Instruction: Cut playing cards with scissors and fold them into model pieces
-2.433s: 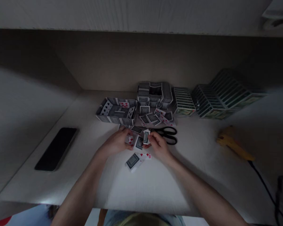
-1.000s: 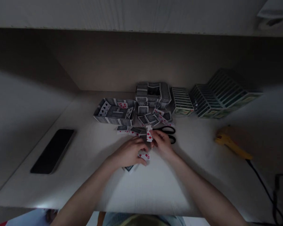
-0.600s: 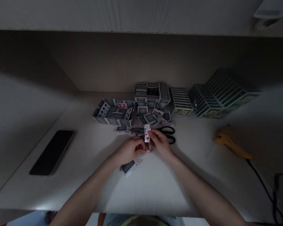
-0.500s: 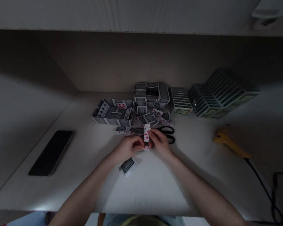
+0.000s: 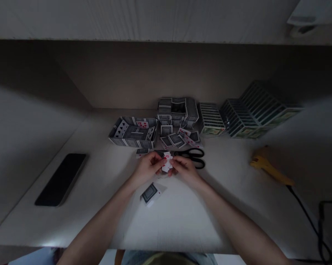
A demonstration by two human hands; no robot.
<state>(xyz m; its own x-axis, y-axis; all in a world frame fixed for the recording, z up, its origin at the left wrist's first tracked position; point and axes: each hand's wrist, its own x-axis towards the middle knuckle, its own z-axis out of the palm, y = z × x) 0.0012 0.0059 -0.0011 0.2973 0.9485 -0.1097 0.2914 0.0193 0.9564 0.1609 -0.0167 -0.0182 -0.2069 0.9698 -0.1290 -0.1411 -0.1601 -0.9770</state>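
Note:
Between my two hands are small white playing card pieces [image 5: 167, 162] with red marks, overlapping one another. My left hand [image 5: 147, 167] pinches them from the left, thumb on top. On the other side my right hand [image 5: 186, 170] grips their right edge with thumb and fingers. Just behind the right hand lie black-handled scissors [image 5: 197, 151], their blades partly hidden. A folded playing card [image 5: 150, 194] with a dark patterned back rests on the desk in front of my left hand. Beyond the hands, several loose cards [image 5: 175, 139] lie in a pile.
An open box made of cards [image 5: 131, 142] stands at the back left, beside a taller card structure [image 5: 192, 110]. Stepped stacks of folded notes [image 5: 246, 127] stand at the back right. A phone [image 5: 61, 180] lies left; a yellow corded glue gun [image 5: 271, 167] lies right. A shelf [image 5: 166, 22] overhangs.
The card pieces have turned from an upright strip into an overlapping bunch. My left hand has shifted slightly up, and more of the scissors shows.

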